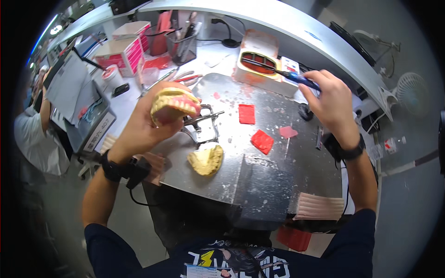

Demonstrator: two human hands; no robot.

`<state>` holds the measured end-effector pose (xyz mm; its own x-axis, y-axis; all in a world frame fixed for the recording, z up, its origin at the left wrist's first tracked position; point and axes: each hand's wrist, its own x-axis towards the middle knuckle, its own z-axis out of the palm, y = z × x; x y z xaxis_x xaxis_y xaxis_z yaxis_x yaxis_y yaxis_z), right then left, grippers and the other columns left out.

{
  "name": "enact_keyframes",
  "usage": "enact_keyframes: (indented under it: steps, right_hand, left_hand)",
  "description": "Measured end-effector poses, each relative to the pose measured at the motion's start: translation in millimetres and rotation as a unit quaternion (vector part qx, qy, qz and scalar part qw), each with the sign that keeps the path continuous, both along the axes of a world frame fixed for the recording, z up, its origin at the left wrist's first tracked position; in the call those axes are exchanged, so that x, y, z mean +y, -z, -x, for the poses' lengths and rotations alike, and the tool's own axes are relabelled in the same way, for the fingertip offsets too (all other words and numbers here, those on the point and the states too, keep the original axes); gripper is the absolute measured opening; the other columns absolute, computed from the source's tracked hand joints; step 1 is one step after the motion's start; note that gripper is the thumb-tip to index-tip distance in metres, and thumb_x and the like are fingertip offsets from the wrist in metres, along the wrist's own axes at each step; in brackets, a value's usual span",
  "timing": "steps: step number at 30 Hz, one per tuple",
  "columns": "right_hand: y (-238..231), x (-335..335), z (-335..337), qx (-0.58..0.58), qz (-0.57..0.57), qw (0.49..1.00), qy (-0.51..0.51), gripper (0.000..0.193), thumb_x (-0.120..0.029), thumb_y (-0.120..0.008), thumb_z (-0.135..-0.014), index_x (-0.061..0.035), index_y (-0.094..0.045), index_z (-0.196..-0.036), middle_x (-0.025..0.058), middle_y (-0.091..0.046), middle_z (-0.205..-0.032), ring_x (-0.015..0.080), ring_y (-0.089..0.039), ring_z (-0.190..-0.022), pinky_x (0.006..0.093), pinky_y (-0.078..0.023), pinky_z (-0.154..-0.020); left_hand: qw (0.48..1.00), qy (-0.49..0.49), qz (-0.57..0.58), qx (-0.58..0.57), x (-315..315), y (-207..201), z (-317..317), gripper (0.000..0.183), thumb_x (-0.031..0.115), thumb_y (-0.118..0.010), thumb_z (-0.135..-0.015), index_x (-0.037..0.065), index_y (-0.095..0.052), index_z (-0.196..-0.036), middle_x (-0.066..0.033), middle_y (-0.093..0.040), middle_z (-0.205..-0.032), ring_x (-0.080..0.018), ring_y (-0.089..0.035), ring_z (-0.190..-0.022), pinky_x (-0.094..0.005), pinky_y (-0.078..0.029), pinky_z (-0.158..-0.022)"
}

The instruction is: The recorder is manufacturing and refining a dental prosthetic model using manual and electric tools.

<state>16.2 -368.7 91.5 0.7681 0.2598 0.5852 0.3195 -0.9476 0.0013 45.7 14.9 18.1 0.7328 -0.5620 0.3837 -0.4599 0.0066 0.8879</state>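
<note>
Raised left hand [144, 118] clamped round pink-and-cream dental model [174, 107], white-labelled grey plastic bin [98, 132] left of it; outstretched right hand [334, 98] pinching blue-handled metal tool [293, 76].

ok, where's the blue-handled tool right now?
Head view, right of centre toward the back: the blue-handled tool is in the right hand, its metal end across the white box's red-filled opening.

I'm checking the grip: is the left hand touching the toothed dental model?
Touching: the head view shows the toothed dental model held in the left hand, digits closed around it.
</note>
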Motion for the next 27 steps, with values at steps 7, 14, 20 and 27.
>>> enact_keyframes:
  steps: [7,14,20,27]
  right_hand:
    - [26,-4,-71,-0.044,0.181,0.982,0.033,0.019,-0.026,-0.07,-0.086,-0.0108,-0.073,-0.076,0.0052,-0.064,-0.075,0.0249,-0.065,-0.077,0.0398,-0.052,-0.064]
    - [22,-4,-55,-0.115,0.123,0.985,0.035,0.014,-0.026,-0.073,-0.086,-0.0124,-0.076,-0.086,0.005,-0.061,-0.075,0.0245,-0.064,-0.076,0.0395,-0.051,-0.064]
    - [0,23,-13,-0.12,0.074,0.989,-0.035,0.012,-0.018,-0.076,-0.086,-0.0068,-0.075,-0.091,0.0072,-0.064,-0.078,0.0241,-0.063,-0.07,0.0354,-0.048,-0.06]
    - [-38,96,68,-0.068,0.008,0.971,-0.228,0.026,-0.012,-0.084,-0.074,-0.0039,-0.076,-0.098,0.0076,-0.063,-0.077,0.0193,-0.056,-0.064,0.0306,-0.044,-0.054]
  left_hand:
    - [0.986,-0.095,0.131,-0.037,-10,28,47,0.049,-0.014,-0.059,-0.084,0.0,-0.046,-0.129,-0.0156,-0.062,-0.128,-0.0198,-0.062,-0.117,-0.033,-0.049,-0.101]
    - [0.984,-0.091,0.121,-0.09,-13,29,42,0.051,-0.011,-0.066,-0.083,0.001,-0.051,-0.13,-0.0123,-0.064,-0.124,-0.0195,-0.064,-0.114,-0.0318,-0.049,-0.098]
    - [0.992,-0.059,0.068,-0.092,-16,17,40,0.055,-0.012,-0.064,-0.08,0.003,-0.047,-0.13,-0.0178,-0.064,-0.128,-0.0232,-0.061,-0.12,-0.0359,-0.047,-0.103]
    - [0.991,-0.057,0.06,-0.101,-18,12,50,0.061,-0.014,-0.063,-0.073,0.002,-0.049,-0.13,-0.0199,-0.063,-0.129,-0.0284,-0.061,-0.125,-0.0404,-0.045,-0.108]
